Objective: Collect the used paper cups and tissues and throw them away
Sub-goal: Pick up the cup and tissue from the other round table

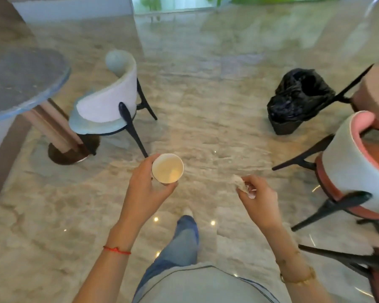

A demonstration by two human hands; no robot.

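Note:
My left hand (145,189) grips a white paper cup (168,168) upright, its mouth facing me and its inside looking empty. My right hand (256,197) pinches a crumpled white tissue (239,182) in its curled fingers. Both hands are held out over the marble floor in front of my body. A bin lined with a black bag (298,99) stands on the floor ahead and to the right, its mouth open, well beyond my right hand.
A round grey table (20,79) and a white-backed chair (109,106) stand at the left. Pink-and-white chairs (350,162) with black legs crowd the right side beside the bin. Glossy marble floor (206,84) stretches ahead between them. My leg (184,241) steps forward below.

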